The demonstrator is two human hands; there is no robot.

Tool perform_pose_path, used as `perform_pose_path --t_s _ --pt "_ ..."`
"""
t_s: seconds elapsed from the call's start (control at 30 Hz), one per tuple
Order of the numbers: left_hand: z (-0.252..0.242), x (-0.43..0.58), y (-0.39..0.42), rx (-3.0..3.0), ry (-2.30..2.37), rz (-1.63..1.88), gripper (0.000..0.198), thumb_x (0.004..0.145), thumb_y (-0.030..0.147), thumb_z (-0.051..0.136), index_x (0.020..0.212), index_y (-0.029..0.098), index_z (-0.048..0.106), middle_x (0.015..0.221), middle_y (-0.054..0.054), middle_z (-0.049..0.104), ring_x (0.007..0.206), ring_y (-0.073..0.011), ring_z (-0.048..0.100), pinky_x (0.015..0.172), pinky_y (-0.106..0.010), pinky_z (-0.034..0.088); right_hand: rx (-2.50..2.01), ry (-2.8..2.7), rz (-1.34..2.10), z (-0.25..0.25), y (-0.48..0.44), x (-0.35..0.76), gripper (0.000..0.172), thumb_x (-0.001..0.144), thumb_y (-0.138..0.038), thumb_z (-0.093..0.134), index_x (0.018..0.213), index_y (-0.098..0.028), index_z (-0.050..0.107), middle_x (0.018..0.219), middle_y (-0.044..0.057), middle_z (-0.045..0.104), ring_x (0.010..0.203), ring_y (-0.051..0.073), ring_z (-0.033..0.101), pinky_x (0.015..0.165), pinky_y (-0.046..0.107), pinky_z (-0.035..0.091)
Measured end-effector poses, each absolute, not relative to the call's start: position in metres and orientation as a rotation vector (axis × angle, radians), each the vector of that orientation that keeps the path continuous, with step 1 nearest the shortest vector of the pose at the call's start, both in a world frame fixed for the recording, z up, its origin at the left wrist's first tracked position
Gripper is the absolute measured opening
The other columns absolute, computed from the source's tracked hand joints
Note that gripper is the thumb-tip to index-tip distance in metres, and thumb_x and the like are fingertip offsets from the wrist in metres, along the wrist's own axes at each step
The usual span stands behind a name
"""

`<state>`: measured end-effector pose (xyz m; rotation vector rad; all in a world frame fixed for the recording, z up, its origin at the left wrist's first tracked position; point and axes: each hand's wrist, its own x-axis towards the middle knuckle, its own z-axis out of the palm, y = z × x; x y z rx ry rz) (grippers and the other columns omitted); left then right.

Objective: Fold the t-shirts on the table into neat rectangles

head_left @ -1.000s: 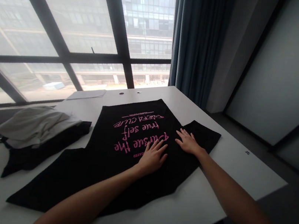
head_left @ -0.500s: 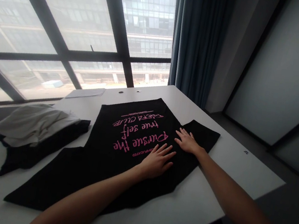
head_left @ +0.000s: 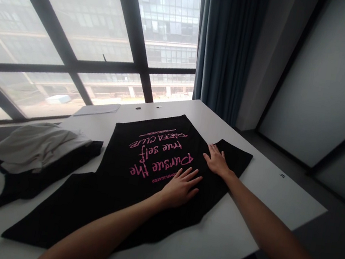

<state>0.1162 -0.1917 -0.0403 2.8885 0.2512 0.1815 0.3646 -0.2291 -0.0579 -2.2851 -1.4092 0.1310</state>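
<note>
A black T-shirt (head_left: 110,198) with pink lettering lies spread out on a white table (head_left: 282,198), its print upside down from where I stand. My left hand (head_left: 180,188) rests on the shirt with fingers spread, just beside the lettering. Farther right, my right hand (head_left: 216,158) lies flat on the fabric near the base of the right sleeve. Neither hand grips the cloth. The shirt's other sleeve stretches toward the lower left, partly behind my left forearm.
A heap of grey and black clothing (head_left: 43,149) sits at the table's left side. Behind it lies a pale flat sheet (head_left: 96,110). A large window (head_left: 93,9) and a blue curtain (head_left: 225,46) stand beyond the table. A small dark mark (head_left: 282,176) shows near the right edge.
My right hand has turned slightly, its fingers now pointing farther away from me and closer together. My left hand stays in place on the shirt. The view has shifted a little.
</note>
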Motion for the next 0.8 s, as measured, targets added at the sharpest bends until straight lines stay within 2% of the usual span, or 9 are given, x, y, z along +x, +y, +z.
perform_pose_path --t_s 0.13,0.23,0.4,0.57,0.67,0.8 --pt "-0.040 0.117 -0.191 2.888 0.268 0.162 0.053 0.104 0.049 0.039 0.154 0.032 0.038 0.164 -0.004 0.028 0.152 -0.0303 0.020 0.122 -0.058 0.018 -2.378 -1.280 0.197 -0.063 -0.229 0.380 0.062 0.103 -0.040 0.033 0.156 -0.010 0.031 0.163 0.016 0.027 0.153 0.030 0.018 0.122 0.057 0.010" --pt "-0.040 0.117 -0.191 2.891 0.278 0.157 0.053 0.103 0.049 0.039 0.154 0.032 0.037 0.165 -0.004 0.027 0.152 -0.0304 0.019 0.122 -0.058 0.017 -2.284 -1.247 0.139 -0.061 -0.230 0.396 0.057 0.101 -0.035 0.036 0.153 -0.010 0.038 0.161 0.018 0.033 0.151 0.030 0.023 0.121 0.054 0.019" --pt "-0.038 0.116 -0.192 2.879 0.269 0.146 0.053 0.104 0.048 0.039 0.154 0.032 0.038 0.165 -0.004 0.026 0.153 -0.0294 0.018 0.122 -0.057 0.016 -2.159 -0.976 -0.105 -0.050 -0.241 0.432 0.049 0.090 -0.022 0.051 0.136 -0.008 0.058 0.141 0.019 0.058 0.134 0.027 0.051 0.113 0.039 0.038" --pt "-0.036 0.116 -0.193 2.864 0.277 0.139 0.053 0.103 0.048 0.039 0.154 0.032 0.038 0.165 -0.004 0.026 0.153 -0.0292 0.017 0.123 -0.057 0.016 -2.214 -0.763 -0.156 -0.041 -0.262 0.465 0.045 0.081 -0.011 0.050 0.124 -0.010 0.065 0.117 0.016 0.071 0.110 0.026 0.066 0.100 0.036 0.048" --pt "-0.037 0.116 -0.193 2.862 0.273 0.141 0.053 0.103 0.048 0.039 0.154 0.032 0.038 0.165 -0.004 0.026 0.153 -0.0293 0.018 0.123 -0.057 0.016 -2.260 -0.653 -0.170 -0.036 -0.275 0.479 0.039 0.080 -0.011 0.051 0.116 -0.013 0.068 0.103 0.013 0.072 0.102 0.026 0.067 0.094 0.037 0.050" --pt "-0.038 0.116 -0.192 2.862 0.263 0.158 0.053 0.104 0.049 0.039 0.154 0.032 0.038 0.165 -0.004 0.027 0.153 -0.0290 0.018 0.123 -0.057 0.016 -2.388 -0.423 -0.182 -0.034 -0.292 0.490 0.043 0.073 -0.015 0.063 0.115 -0.010 0.068 0.119 0.025 0.063 0.119 0.041 0.056 0.097 0.057 0.045"
